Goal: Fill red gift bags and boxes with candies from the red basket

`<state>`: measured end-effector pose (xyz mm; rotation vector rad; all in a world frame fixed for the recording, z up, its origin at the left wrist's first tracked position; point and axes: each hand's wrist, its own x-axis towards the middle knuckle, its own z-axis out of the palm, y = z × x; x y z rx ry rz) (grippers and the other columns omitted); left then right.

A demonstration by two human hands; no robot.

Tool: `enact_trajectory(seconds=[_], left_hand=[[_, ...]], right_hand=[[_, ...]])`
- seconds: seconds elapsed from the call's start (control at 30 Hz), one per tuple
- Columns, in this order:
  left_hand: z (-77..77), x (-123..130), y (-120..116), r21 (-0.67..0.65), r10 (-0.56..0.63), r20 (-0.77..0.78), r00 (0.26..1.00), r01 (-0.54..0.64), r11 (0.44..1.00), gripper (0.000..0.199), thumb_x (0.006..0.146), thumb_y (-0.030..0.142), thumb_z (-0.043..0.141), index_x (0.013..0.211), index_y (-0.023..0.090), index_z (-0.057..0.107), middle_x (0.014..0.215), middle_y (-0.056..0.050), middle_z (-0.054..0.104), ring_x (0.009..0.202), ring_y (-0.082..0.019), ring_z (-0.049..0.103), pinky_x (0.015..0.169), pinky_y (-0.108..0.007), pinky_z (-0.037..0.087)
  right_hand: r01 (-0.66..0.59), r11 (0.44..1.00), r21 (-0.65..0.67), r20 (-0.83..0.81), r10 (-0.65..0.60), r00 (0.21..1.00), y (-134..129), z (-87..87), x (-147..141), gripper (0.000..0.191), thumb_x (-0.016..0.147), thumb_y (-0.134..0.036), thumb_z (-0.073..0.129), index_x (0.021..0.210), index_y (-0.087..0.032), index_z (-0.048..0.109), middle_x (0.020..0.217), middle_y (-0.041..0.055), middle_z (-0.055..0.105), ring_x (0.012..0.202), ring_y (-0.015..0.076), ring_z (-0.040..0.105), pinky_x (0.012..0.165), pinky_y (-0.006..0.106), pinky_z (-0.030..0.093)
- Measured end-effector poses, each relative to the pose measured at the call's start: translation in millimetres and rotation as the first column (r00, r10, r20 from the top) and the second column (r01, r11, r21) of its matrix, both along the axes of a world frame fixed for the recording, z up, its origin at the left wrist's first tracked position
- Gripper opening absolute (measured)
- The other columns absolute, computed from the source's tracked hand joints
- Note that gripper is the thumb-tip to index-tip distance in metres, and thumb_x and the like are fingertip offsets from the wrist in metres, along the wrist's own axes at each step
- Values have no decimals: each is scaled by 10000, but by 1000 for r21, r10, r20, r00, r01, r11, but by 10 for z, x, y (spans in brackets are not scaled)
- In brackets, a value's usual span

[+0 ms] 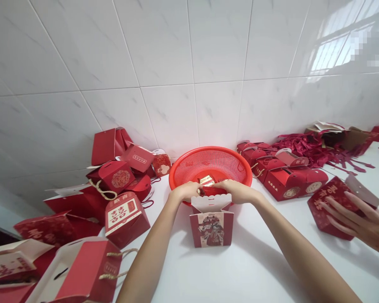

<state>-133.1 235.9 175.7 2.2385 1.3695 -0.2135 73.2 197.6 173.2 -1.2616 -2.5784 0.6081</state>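
Observation:
A small red paper gift box (212,229) with a printed picture of figures stands upright with its scalloped top flap raised. Just behind it, both hands are over the near rim of a red plastic colander (180,164). My left hand (189,191) is closed at one end of a shiny red packet (211,190), its fingertips partly hidden. On the other end, my right hand (233,190) has its fingers curled. Gold-wrapped pieces (207,181) show inside the colander beyond the fingers.
Several red gift boxes (126,219) are heaped on the left, some with rope handles. More red boxes (281,181) and a pile of dark red ribbons (303,145) lie at the right. Another person's hand (363,216) touches a red box (331,208). A tiled wall (221,105) stands behind.

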Motion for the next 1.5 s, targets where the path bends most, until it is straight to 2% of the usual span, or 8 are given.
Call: enact_trajectory(seconds=[0.23,0.4,0.53,0.63,0.83,0.97,1.13,1.5], left_hand=[[21,-6,-37,5,-21,11,1000,21,1000,238,705,227,594,887,184,741,843,-47,724,771,-196,636,580,-241,406],[14,-11,-24,-27,2,-6,1000,-2,1000,219,693,238,624,863,180,751,881,-62,747,811,-224,660,581,-248,422],[10,-11,-7,-22,-7,-56,998,6,1000,402,721,281,648,1100,185,741,1088,-109,739,947,-260,675,716,-272,479],[-8,-13,14,-2,-39,-74,997,38,999,604,737,360,663,1325,224,625,1265,-138,671,1087,-299,641,824,-310,490],[-30,-2,43,-34,-72,-75,995,70,997,789,763,407,646,1503,262,415,1419,-141,565,1180,-318,610,918,-340,482],[-35,4,58,-40,-103,-48,994,101,994,731,753,346,647,1459,252,485,1413,-127,575,1192,-306,600,924,-323,475],[-84,-14,94,-27,-115,-12,993,115,993,703,711,312,678,1400,245,557,1236,-111,683,1020,-281,660,779,-290,490],[-82,-48,120,46,-143,158,977,138,989,426,632,114,618,1025,177,769,955,-64,758,869,-222,670,721,-251,464]], right_hand=[[75,996,-39,-125,-79,989,1,21,21,346,828,-157,554,1122,-219,725,966,50,750,809,216,653,680,289,449],[303,952,37,-235,-286,929,76,10,85,329,887,-201,521,1161,-238,700,1009,58,747,860,236,673,719,320,483],[531,835,145,-249,-488,836,139,1,97,325,916,-184,471,1164,-245,672,1096,67,734,997,272,669,783,335,477],[596,778,198,-185,-567,802,166,-29,87,333,942,-182,421,1183,-243,643,1131,89,723,1049,288,657,783,340,476],[498,834,236,5,-514,858,186,-129,71,398,931,-262,523,1318,-172,549,1347,170,602,1246,337,549,926,403,460],[423,872,249,37,-445,895,181,-148,72,325,948,-337,524,1227,-183,587,1277,150,638,1199,313,575,882,359,461],[385,889,249,62,-411,909,154,-136,58,261,933,-333,553,1144,-192,614,1213,125,662,1128,292,607,792,308,448],[344,915,213,-98,-330,939,178,-141,66,286,904,-250,590,1173,-165,642,1210,138,685,1139,302,624,899,367,472]])
